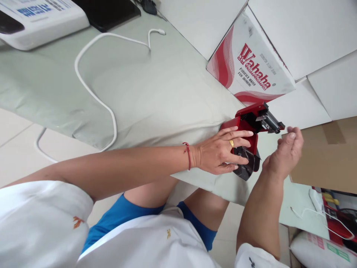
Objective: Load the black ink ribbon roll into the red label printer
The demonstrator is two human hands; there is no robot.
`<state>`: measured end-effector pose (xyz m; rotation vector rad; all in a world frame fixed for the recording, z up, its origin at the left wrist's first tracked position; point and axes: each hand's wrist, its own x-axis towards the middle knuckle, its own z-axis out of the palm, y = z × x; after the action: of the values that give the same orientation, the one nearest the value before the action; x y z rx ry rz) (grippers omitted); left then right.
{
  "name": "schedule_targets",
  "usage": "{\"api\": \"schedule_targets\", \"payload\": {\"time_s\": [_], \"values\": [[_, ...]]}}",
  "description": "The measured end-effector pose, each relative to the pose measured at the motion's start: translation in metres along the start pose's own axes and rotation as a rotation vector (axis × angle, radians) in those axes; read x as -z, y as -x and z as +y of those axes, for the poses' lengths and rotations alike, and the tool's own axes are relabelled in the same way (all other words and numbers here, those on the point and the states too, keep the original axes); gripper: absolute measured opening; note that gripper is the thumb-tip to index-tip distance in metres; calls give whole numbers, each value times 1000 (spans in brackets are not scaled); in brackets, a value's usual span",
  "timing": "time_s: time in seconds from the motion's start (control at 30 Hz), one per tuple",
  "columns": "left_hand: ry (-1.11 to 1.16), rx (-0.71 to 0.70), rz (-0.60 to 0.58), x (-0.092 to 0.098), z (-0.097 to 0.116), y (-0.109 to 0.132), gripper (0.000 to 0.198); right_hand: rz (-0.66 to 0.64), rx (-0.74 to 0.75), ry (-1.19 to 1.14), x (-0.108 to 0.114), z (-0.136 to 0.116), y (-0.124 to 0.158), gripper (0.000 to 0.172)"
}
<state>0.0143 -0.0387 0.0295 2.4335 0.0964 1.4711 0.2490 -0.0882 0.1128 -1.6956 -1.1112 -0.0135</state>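
Observation:
A small red box-shaped device (252,143) with black parts sits at the table's near edge. Its red lid stands raised, with a black roller-like bar (270,121) along its outer end. My left hand (219,152), wearing a gold ring and a red string bracelet, holds the device from above, fingers spread across its body. The thumb and index finger are at a dark, glossy front part (247,165). My right hand (287,150) is closed beside the lid's outer end, with a small gap between them. Whatever its curled fingers hold, if anything, is hidden.
A Wahaha water carton (251,63) and white boxes (315,29) stand behind the device. A white cable (83,78) crosses the pale green tablecloth (173,85). A white case (61,26) and a black flat object (111,15) lie far left; a brown carton (329,156) stands right.

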Motion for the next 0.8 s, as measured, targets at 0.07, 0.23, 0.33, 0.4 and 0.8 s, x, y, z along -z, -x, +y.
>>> {"api": "schedule_targets", "payload": {"time_s": [0.07, 0.23, 0.33, 0.4, 0.8], "values": [[-3, 5, -7, 1, 0, 0, 32, 14, -55, -173, -4, 3, -6, 61], [25, 29, -64, 2, 0, -1, 32, 66, -35, -236, -6, 3, 7, 56], [49, 15, -47, 2, 1, -1, 31, 55, 33, -183, 2, 2, 29, 56], [54, 5, -23, 1, 1, 0, 30, 13, 101, -120, 8, 1, 45, 51], [23, 23, -118, 3, 1, -1, 39, -219, 463, 379, 30, -13, 68, 33]]}}
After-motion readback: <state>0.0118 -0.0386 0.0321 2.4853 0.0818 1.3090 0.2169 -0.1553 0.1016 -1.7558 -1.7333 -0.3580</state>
